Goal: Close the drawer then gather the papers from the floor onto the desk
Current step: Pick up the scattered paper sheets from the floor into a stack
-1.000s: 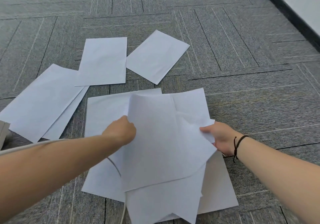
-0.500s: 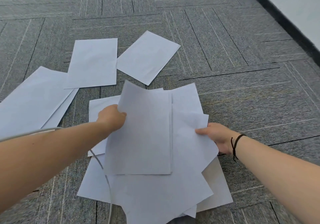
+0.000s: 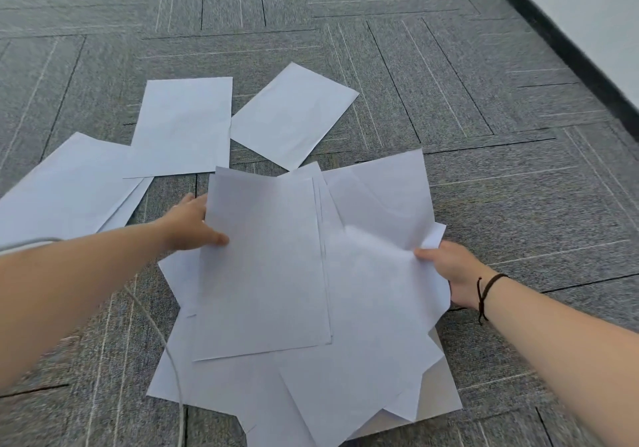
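Note:
A loose, fanned pile of white papers (image 3: 311,360) lies on the grey carpet in front of me. My left hand (image 3: 188,223) grips the left edge of the top sheet (image 3: 266,266), thumb on top. At the pile's right edge my right hand (image 3: 449,270), with a dark cord on its wrist, pinches a curled sheet (image 3: 383,239). Beyond the pile three more papers lie flat: one sheet (image 3: 183,125), an angled sheet (image 3: 294,114), and an overlapped pair at the far left (image 3: 65,187). No desk or drawer is in view.
A pale cable (image 3: 173,370) runs from the left edge under my left arm and along the pile's left side. A white wall with a black baseboard (image 3: 567,52) crosses the upper right. Grey carpet tiles (image 3: 484,170) cover the floor.
My left hand has carried the top sheet rightward onto the pile and squared it there. My right hand has kept its grip on the pile's right edge. The view has shifted slightly.

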`<state>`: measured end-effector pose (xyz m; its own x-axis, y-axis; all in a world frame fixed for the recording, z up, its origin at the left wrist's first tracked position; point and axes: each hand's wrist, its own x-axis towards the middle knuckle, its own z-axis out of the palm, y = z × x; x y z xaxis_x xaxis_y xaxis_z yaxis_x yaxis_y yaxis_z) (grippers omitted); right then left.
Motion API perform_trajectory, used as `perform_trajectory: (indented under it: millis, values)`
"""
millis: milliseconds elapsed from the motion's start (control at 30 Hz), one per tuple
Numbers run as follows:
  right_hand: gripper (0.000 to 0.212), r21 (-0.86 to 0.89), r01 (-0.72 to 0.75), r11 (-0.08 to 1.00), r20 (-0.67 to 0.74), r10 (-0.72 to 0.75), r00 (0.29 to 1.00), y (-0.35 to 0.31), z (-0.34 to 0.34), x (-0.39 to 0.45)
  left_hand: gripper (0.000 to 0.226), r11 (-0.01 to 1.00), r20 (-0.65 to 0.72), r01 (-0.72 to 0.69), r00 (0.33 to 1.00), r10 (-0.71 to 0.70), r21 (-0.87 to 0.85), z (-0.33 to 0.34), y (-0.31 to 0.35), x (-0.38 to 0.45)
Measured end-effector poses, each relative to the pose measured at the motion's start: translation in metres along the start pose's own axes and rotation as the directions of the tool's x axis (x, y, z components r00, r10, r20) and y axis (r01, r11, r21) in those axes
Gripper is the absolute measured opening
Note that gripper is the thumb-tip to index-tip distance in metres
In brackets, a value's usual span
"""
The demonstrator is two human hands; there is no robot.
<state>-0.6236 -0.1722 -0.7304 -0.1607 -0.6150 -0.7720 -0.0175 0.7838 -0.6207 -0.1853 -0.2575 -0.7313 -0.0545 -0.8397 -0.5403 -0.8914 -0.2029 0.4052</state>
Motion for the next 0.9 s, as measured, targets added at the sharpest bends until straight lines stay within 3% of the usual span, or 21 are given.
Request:
perform_trajectory:
  millis: [133, 233, 367, 500, 567, 700, 900]
  values:
    - [0.027, 0.009, 0.002, 1.000, 0.045, -0.002, 0.999, -0.002, -0.001, -0.005, 0.047, 0.992, -0.016, -0.048, 0.999, 0.046, -0.117, -0.002, 0.009, -0.002]
    - [0.025, 0.008, 0.009, 1.000, 0.062, -0.009, 0.998, -0.004, 0.000, -0.009, 0.068, 0.997, -0.006, -0.052, 0.999, 0.052, -0.058, -0.005, 0.013, -0.001]
    - [0.022, -0.001, -0.006, 1.000, 0.101, 0.006, 0.995, -0.004, 0.004, -0.009, 0.075, 0.982, -0.001, -0.138, 0.990, 0.139, -0.131, -0.008, 0.026, 0.002]
    - [0.021, 0.029, 0.002, 1.000, 0.102, -0.005, 0.995, -0.005, 0.007, -0.009, 0.055, 0.968, -0.032, -0.134, 0.991, 0.130, -0.211, -0.012, 0.040, 0.006]
    - [0.024, 0.029, 0.022, 0.999, 0.060, -0.024, 0.998, -0.004, 0.005, -0.006, 0.050, 0.970, -0.051, -0.151, 0.988, 0.143, -0.193, -0.014, 0.045, 0.005]
    - [0.027, 0.010, 0.059, 0.998, -0.041, -0.059, 0.997, -0.005, -0.002, -0.002, 0.016, 0.977, -0.095, -0.166, 0.983, 0.155, -0.132, -0.015, 0.052, 0.006]
    - [0.026, 0.026, 0.052, 0.998, -0.025, -0.051, 0.998, -0.004, 0.001, -0.004, 0.034, 0.949, 0.126, -0.041, 0.988, 0.084, -0.311, -0.004, 0.054, 0.001]
